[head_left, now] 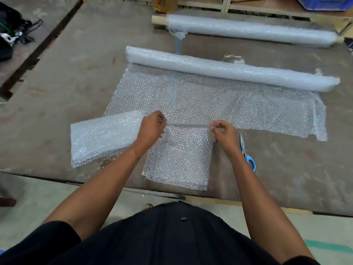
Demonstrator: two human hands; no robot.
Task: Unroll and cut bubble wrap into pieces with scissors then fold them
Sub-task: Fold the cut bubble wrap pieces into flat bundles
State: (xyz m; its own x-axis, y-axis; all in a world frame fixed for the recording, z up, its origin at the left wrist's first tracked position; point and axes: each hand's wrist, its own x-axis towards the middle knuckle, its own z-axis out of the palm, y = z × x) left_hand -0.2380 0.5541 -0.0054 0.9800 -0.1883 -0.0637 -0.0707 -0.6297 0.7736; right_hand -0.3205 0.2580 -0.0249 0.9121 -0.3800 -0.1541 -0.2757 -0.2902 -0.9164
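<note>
A cut piece of bubble wrap (178, 159) lies at the table's near edge. My left hand (151, 128) pinches its far left corner and my right hand (223, 133) pinches its far right corner, the far edge stretched taut between them. Behind it, a bubble wrap roll (229, 68) lies across the table with an unrolled sheet (191, 96) spread toward me. To the left rests a folded stack of bubble wrap (103, 134). Blue-handled scissors (248, 152) lie on the table just right of my right forearm.
A second roll of bubble wrap (252, 29) on a wooden core lies at the table's far side. The brown table (66, 73) has its near edge below the cut piece. A cardboard box (164, 3) stands at the back; dark bags (9, 31) lie far left.
</note>
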